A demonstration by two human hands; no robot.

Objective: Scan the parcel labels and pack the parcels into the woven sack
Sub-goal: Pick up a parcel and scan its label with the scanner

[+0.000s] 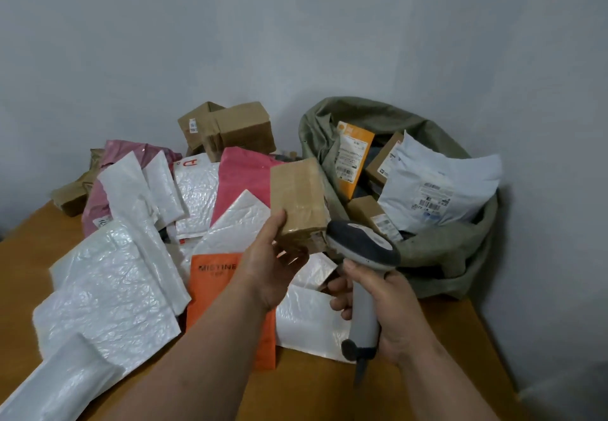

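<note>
Scanning a brown box before it goes in the sack

Centre frame, the left hand [273,266] grips the box [301,205]; the right hand [378,305] holds the scanner [363,246]. Best to turn the hidden label toward the scanner, then drop it into the sack [460,256] at right.

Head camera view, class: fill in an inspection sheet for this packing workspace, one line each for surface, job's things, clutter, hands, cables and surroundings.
Surface: wooden table, mostly covered by parcels.
Job's things: green woven sack stands open at the right, already holding an orange parcel, a white mailer and small boxes; a brown taped box is held up; grey scanner beside it.
Clutter: unpacked white bubble mailers, pink bags, an orange mailer, cardboard boxes at the back.
Hands: left hand grips the brown taped box; right hand grips the scanner handle.
Cables: nothing seen.
Surroundings: plain grey wall behind and at the right.
</note>
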